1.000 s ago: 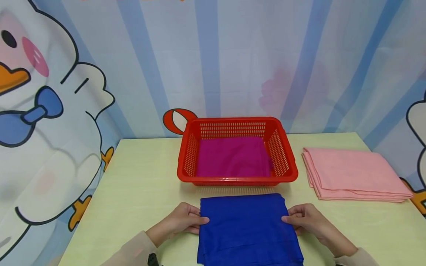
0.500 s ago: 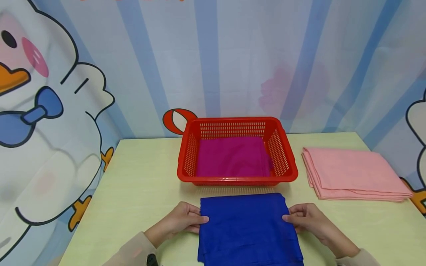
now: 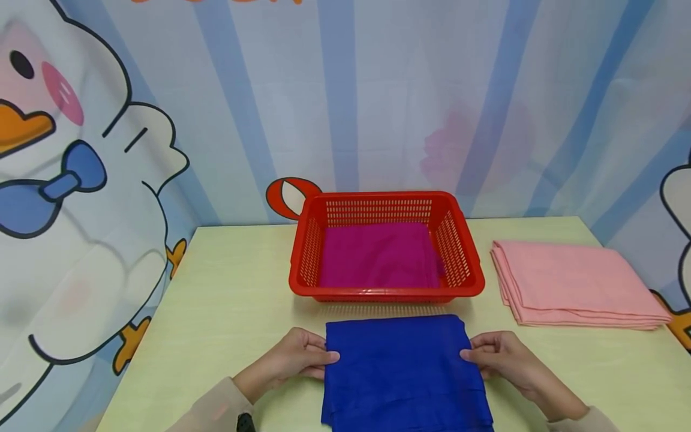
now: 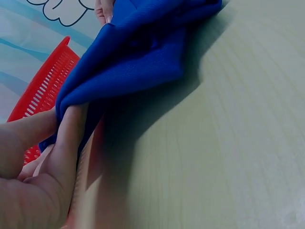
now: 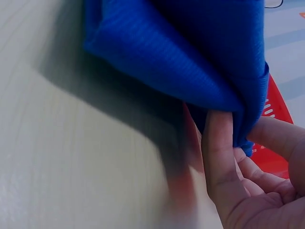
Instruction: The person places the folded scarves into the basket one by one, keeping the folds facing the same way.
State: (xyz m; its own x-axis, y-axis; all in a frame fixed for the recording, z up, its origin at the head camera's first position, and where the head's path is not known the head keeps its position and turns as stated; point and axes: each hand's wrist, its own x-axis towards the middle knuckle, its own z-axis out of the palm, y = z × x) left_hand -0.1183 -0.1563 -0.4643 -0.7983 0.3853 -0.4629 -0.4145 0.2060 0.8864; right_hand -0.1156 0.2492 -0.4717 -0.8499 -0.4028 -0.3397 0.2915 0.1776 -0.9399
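A folded blue cloth (image 3: 405, 372) is held between the two hands in front of the basket. My left hand (image 3: 294, 360) pinches its left edge, thumb on top and fingers beneath. On the opposite edge my right hand (image 3: 504, 363) pinches in the same way. Both wrist views show the blue cloth (image 4: 128, 62) raised off the table, its shadow lying below. A red plastic basket (image 3: 385, 293) stands just beyond, with a folded magenta cloth (image 3: 378, 255) lying flat inside.
To the right of the basket lies a folded pink cloth (image 3: 580, 285) on the pale yellow table (image 3: 237, 288). A printed backdrop (image 3: 388, 102) with cartoon figures rises behind the table and along its sides.
Both hands keep their grip, and the blue cloth stays almost in place. The head view has shifted very slightly.
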